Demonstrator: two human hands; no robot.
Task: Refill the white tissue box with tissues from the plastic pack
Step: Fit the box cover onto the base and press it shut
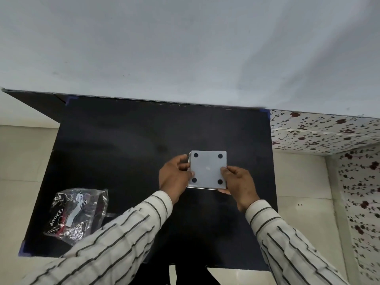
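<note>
The white tissue box is upside down over the middle of the black table, its square base with black round feet in the corners facing me. My left hand grips its left side and my right hand grips its right lower corner. A thin rim of the box body shows along the left and bottom edges of the base panel. The clear plastic pack, crumpled and printed with "Dove", lies at the table's near left. No tissues are visible in it.
A white wall rises behind the table. A floral-patterned surface stands to the right, with pale floor tiles on both sides. My striped sleeves cross the table's near half.
</note>
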